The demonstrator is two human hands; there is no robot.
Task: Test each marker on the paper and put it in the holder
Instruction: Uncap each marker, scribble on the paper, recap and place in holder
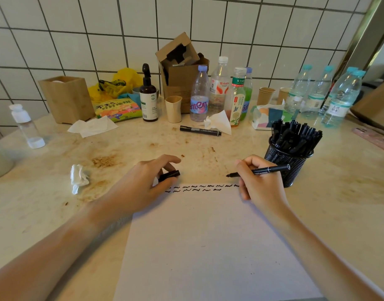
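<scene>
Behind the paper (208,235) on the counter (56,213) lie a spare black marker (200,131), bottles and tissues; the mesh holder (287,157), crammed with markers, stands just right of the paper. The right hand (258,181) grips an uncapped marker (260,171) lying nearly level above the paper's far edge, tip pointing left. The left hand (143,183) pinches its cap (169,175).

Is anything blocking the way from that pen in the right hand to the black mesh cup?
Nothing visible. The marker in the right hand is beside the holder, but the holder is packed with markers.
</scene>
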